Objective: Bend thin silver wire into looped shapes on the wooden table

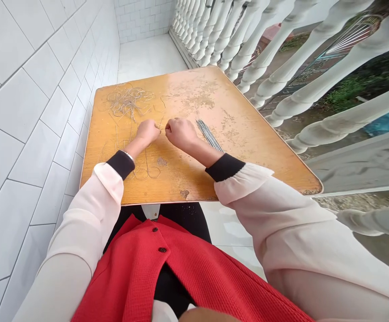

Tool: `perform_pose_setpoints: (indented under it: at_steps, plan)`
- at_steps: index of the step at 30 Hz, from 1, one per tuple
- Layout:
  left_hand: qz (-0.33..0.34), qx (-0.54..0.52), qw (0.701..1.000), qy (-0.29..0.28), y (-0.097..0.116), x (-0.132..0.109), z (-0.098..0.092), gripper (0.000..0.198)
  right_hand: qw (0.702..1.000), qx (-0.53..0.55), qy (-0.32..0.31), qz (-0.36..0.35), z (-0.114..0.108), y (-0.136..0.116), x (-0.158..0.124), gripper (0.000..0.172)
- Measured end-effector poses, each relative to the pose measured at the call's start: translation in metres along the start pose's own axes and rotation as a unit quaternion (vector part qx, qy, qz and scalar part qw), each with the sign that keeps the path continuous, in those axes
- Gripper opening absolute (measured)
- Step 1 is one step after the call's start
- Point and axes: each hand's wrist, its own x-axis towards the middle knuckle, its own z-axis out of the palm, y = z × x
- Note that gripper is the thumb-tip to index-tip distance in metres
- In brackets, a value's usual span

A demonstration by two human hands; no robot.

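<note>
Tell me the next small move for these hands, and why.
Probably draw the thin wire taut between the left hand and right hand: both pinch toward it, and loose wire loops lie on the wooden tabletop beside the tangled pile.

The desk (pixel 234 147) has a wooden top with yellow-orange varnish, glossy in some parts, but rough and matt where the finish is worn away. The thin wires (pixel 129 100) at upper left and the straight rods (pixel 209 135) right of centre look like bright metal. The wall tiles (pixel 47 134) on the left are smooth, glossy white ceramic. The balusters (pixel 302 58) at upper right are painted white and a little uneven. The sleeves (pixel 281 223) are smooth pale cloth with black knitted cuffs (pixel 122 164), and the red jacket (pixel 127 273) is a rough, waffled cloth.
</note>
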Motion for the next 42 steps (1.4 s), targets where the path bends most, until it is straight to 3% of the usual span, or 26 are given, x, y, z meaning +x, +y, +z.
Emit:
perform_pose_setpoints:
  at_steps: [4,9,14,17,21,24,27,29,33,38,40,42]
  plan:
    - [-0.018,-0.102,0.995,0.013,0.005,-0.006,-0.001,0.024,1.0,0.005,0.005,-0.005,-0.014,0.0,-0.01,0.028]
    - [-0.042,-0.133,0.99,0.014,0.007,-0.01,-0.008,0.031,0.995,0.093,-0.02,0.014,-0.025,-0.001,-0.008,0.019]
    - [-0.056,-0.238,0.97,0.012,0.006,-0.013,-0.015,0.031,0.951,0.281,-0.054,0.112,-0.023,-0.002,0.0,0.023]
    - [-0.044,-0.274,0.961,0.004,0.006,-0.017,-0.016,0.029,0.929,0.334,-0.057,0.147,-0.022,-0.004,0.0,0.026]
    - [-0.038,-0.273,0.961,0.006,0.007,-0.021,-0.015,0.028,0.926,0.343,-0.068,0.142,-0.021,-0.002,0.0,0.019]
    - [-0.045,-0.267,0.963,0.007,0.006,-0.025,-0.016,0.027,0.947,0.3,-0.01,0.114,-0.016,0.008,0.006,0.009]
    - [-0.05,-0.259,0.964,0.006,0.005,-0.028,-0.018,0.027,0.966,0.248,0.037,0.069,-0.007,0.017,0.014,0.027]
    - [-0.052,-0.248,0.967,0.004,0.006,-0.029,-0.02,0.027,0.963,0.266,0.007,0.047,0.0,0.016,0.018,0.033]
    - [-0.055,-0.205,0.977,0.006,0.007,-0.03,-0.025,0.03,0.925,0.369,-0.051,0.079,0.004,0.007,0.023,0.003]
    - [-0.066,-0.094,0.993,0.008,-0.006,-0.042,-0.06,0.034,0.889,0.431,0.022,0.151,-0.013,0.003,0.038,0.024]
    - [-0.081,-0.056,0.995,0.006,-0.015,-0.051,-0.082,0.032,0.882,0.442,0.018,0.163,-0.019,0.005,0.048,0.025]
    - [-0.084,-0.065,0.994,0.031,-0.023,-0.062,-0.101,0.03,0.896,0.416,-0.021,0.155,-0.024,0.008,0.058,0.024]
